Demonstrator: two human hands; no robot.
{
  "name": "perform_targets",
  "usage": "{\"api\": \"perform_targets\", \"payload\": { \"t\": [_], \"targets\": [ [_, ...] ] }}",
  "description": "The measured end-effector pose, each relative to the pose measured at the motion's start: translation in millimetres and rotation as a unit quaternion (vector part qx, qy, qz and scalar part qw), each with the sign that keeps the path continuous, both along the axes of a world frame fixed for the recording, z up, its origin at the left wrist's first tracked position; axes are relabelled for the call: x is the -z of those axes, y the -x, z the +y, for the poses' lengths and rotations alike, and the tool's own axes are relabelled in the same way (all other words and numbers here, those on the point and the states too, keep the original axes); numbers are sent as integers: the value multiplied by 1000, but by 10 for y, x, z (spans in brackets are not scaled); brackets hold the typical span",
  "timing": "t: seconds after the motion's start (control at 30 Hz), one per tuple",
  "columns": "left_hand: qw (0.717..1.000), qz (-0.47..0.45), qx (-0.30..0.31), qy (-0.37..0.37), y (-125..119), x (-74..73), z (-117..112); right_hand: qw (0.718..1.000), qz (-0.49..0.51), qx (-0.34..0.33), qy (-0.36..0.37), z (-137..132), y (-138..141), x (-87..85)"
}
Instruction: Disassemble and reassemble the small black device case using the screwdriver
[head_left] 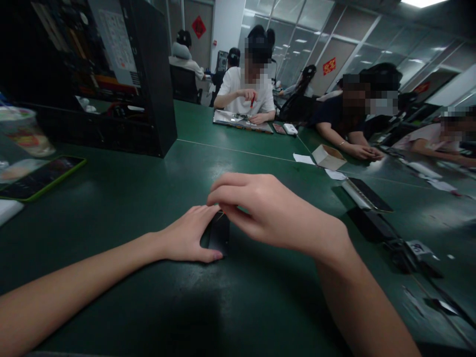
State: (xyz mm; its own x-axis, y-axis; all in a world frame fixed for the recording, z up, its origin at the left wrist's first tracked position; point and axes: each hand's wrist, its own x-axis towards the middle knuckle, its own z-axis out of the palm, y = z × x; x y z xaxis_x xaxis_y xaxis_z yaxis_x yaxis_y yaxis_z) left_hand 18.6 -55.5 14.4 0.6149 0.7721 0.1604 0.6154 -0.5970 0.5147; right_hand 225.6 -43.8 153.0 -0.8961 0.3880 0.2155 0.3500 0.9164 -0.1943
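A small flat black rectangular piece [219,235] lies on the green tabletop in front of me. My left hand [189,235] spans it, thumb at its near end and fingers at its far end, steadying it against the table. Over the far end, my right hand [256,208] is bent down with its fingers drawn together, close to the left fingertips. A thin light line and a tiny orange-red spot show beneath the right fingers. What these fingers pinch, if anything, is hidden.
At left stand an open black computer case [148,89], a plastic cup [24,129] and a green-edged phone [44,176]. To the right are a small cardboard box [329,157], a black-and-silver device [366,193] and cables. Across the table, a person [238,89] handles a red tool.
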Motion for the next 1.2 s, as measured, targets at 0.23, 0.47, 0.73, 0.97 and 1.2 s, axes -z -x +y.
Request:
{"api": "perform_targets", "payload": {
  "t": [0.23, 0.47, 0.73, 0.97, 1.2],
  "targets": [
    [1000, 11, 5, 10, 11, 29, 11, 972, -82, 188, -114, 88, 26, 90],
    [1000, -5, 2, 4, -14, -6, -2, 998, 3, 33, -51, 62, -24, 79],
    [1000, -10, 4, 5, -16, -30, 1, 999, -8, 17, -43, 23, -9, 46],
    [999, 21, -32, 16, -26, -25, -18, 970, -123, 173, -121, -57, 24, 26],
    [998, 14, -52, 14, -55, -16, -62, 984, -82, 126, -95, -33, 32, 46]
  ]
}}
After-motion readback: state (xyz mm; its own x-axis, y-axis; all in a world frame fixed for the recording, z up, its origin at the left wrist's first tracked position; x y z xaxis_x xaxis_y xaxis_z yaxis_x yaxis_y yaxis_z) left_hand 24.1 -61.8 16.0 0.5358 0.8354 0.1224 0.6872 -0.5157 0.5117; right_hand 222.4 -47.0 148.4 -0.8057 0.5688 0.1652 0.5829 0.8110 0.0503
